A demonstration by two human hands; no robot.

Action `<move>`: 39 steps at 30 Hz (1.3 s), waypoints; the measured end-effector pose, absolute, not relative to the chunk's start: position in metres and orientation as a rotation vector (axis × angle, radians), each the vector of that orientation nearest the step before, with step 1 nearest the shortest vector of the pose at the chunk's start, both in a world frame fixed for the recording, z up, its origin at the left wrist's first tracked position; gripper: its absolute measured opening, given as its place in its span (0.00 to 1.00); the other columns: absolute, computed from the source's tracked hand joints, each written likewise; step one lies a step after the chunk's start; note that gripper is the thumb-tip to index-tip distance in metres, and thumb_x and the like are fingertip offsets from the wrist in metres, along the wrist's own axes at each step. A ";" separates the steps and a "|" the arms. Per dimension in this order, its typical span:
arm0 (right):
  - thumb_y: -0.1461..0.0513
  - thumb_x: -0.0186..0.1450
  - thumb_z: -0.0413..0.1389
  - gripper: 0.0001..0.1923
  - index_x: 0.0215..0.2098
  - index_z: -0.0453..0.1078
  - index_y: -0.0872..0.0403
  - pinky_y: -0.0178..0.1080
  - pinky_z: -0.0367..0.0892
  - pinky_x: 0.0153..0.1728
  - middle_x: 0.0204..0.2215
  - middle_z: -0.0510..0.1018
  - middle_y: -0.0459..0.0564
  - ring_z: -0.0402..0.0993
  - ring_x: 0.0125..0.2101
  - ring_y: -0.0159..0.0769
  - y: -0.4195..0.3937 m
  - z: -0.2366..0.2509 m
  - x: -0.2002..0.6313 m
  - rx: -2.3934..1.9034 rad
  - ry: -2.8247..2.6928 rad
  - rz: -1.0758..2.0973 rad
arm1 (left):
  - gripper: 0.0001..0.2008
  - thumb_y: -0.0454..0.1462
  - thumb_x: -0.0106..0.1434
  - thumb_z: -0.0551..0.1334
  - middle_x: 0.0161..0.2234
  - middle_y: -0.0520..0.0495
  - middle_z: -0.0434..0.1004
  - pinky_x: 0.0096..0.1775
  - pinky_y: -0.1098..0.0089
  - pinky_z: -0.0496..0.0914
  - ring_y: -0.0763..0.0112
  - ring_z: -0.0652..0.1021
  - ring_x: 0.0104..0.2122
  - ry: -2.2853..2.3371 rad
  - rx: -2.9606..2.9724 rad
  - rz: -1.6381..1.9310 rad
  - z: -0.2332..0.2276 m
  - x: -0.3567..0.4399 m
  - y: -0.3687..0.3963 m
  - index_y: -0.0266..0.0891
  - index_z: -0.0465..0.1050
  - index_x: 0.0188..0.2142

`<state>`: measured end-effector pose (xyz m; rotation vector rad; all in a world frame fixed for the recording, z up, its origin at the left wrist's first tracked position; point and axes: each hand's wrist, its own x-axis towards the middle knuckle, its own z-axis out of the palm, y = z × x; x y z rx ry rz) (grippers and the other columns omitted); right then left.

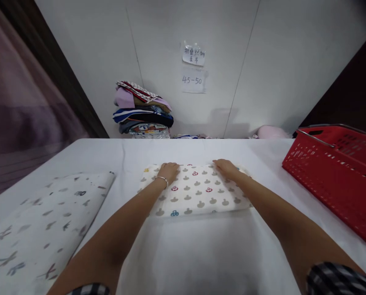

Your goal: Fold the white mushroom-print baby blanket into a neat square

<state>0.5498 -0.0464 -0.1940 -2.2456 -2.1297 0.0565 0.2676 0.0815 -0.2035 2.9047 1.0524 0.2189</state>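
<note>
- Both hands lay flat, fingers spread, on the far edge of a folded cloth: left hand at its left corner, right hand at its right, neither gripping.
- It looked like the pressing-flat stage of a fold; any next fold would need the corners pinched.
- The cloth sat mid-table, its long axis running left to right, between another cloth and a red basket.

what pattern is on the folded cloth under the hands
White folded cloth with rows of small grey shapes, a few red, blue and yellow; head view.
</note>
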 end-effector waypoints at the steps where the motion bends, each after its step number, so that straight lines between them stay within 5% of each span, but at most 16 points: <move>1: 0.63 0.66 0.45 0.22 0.58 0.59 0.54 0.41 0.55 0.53 0.53 0.69 0.54 0.63 0.53 0.41 -0.041 -0.193 0.548 -2.247 -2.165 0.084 | 0.14 0.37 0.63 0.51 0.49 0.44 0.71 0.53 0.59 0.58 0.62 0.69 0.51 1.045 2.913 0.195 -0.206 0.269 0.085 0.41 0.69 0.46; 9: 0.60 0.63 0.51 0.19 0.52 0.65 0.50 0.38 0.59 0.48 0.51 0.70 0.52 0.65 0.50 0.41 -0.018 -0.185 0.554 -2.311 -2.265 0.307 | 0.19 0.40 0.61 0.54 0.51 0.45 0.68 0.51 0.64 0.61 0.62 0.67 0.51 1.069 2.815 -0.031 -0.200 0.275 0.102 0.44 0.66 0.52; 17: 0.59 0.57 0.56 0.17 0.45 0.69 0.51 0.35 0.63 0.37 0.44 0.75 0.51 0.71 0.41 0.41 -0.004 -0.180 0.556 -2.425 -2.173 0.398 | 0.15 0.38 0.56 0.59 0.46 0.43 0.71 0.49 0.62 0.63 0.59 0.69 0.49 1.079 2.813 -0.072 -0.192 0.289 0.109 0.41 0.71 0.44; 27: 0.60 0.61 0.52 0.11 0.43 0.67 0.52 0.33 0.59 0.33 0.41 0.75 0.51 0.70 0.39 0.38 -0.024 -0.179 0.549 -2.403 -1.998 0.281 | 0.09 0.33 0.58 0.56 0.40 0.48 0.75 0.50 0.64 0.59 0.66 0.74 0.42 1.176 2.748 0.108 -0.194 0.286 0.093 0.41 0.69 0.39; 33: 0.59 0.62 0.51 0.11 0.42 0.68 0.52 0.34 0.59 0.32 0.39 0.76 0.50 0.70 0.38 0.39 -0.020 -0.193 0.556 -2.436 -1.864 0.292 | 0.14 0.33 0.60 0.51 0.46 0.48 0.73 0.53 0.61 0.57 0.66 0.71 0.47 1.247 2.681 0.270 -0.211 0.288 0.093 0.42 0.68 0.45; 39: 0.53 0.62 0.52 0.18 0.47 0.68 0.52 0.37 0.59 0.43 0.45 0.74 0.52 0.69 0.44 0.40 -0.028 -0.195 0.566 -2.391 -1.874 0.244 | 0.20 0.37 0.62 0.51 0.57 0.45 0.63 0.59 0.55 0.47 0.62 0.62 0.57 1.108 2.869 0.432 -0.216 0.279 0.083 0.42 0.62 0.55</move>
